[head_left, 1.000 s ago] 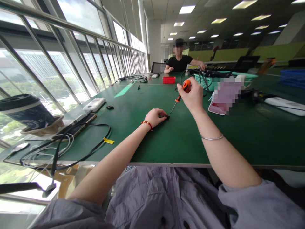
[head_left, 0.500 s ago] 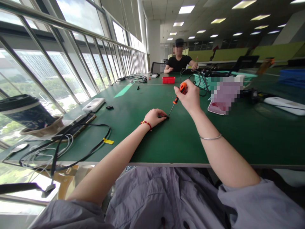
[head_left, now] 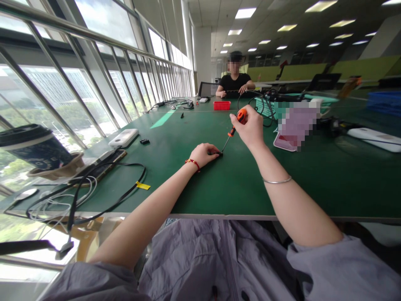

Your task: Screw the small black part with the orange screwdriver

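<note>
My right hand is closed around the orange and black handle of a screwdriver. Its thin metal shaft slants down to the left, and the tip meets a small black part on the green table. My left hand rests on the table with its fingers closed on that black part, steadying it against the surface. The fingers cover most of the part, so its kind cannot be made out.
A paper cup, a looped black cable and a white device lie left. A red bin stands ahead. To the right are a teal basket and a phone. A person sits opposite.
My hands and the screwdriver stay almost where they were. The person opposite has lowered a hand and now has a dark flat object in front of them.
</note>
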The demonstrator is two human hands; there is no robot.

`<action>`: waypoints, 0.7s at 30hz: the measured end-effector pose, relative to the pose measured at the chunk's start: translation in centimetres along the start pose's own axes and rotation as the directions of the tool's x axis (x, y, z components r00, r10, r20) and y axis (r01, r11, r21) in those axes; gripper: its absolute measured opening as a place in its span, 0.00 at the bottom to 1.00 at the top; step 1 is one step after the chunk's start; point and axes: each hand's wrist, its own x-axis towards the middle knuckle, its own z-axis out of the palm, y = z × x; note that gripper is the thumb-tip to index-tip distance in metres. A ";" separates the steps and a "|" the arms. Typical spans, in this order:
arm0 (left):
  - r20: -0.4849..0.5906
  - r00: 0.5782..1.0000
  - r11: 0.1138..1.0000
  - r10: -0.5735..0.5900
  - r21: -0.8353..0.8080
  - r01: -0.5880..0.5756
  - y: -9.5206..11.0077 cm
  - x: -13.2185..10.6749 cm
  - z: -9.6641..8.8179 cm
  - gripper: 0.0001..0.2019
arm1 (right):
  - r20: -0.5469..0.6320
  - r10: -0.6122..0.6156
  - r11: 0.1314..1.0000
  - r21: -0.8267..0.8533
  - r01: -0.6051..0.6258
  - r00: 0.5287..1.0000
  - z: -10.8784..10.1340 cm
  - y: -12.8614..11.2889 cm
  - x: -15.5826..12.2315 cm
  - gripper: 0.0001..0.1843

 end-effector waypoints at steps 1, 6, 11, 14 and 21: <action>0.000 1.000 1.000 0.001 -0.002 -0.001 0.0 0.0 0.0 0.10 | 0.000 0.001 1.000 -0.001 -0.001 1.000 0.0 0.0 0.0 0.20; -0.006 1.000 1.000 -0.005 -0.013 0.005 -0.2 0.1 0.2 0.10 | 0.027 0.014 1.000 -0.010 -0.014 1.000 0.0 -0.2 0.0 0.21; -0.006 1.000 1.000 -0.018 -0.019 0.018 -0.4 0.1 0.3 0.10 | 0.007 0.005 1.000 0.006 -0.005 1.000 -0.1 -0.3 -0.1 0.20; -0.004 1.000 1.000 -0.010 -0.019 0.010 -0.4 0.1 0.3 0.10 | -0.011 0.017 1.000 0.006 -0.017 1.000 -0.1 -0.4 -0.2 0.18; 0.001 1.000 1.000 -0.009 -0.017 0.009 -0.3 0.1 0.2 0.09 | -0.014 0.020 0.999 0.025 -0.020 1.000 0.0 -0.4 -0.1 0.18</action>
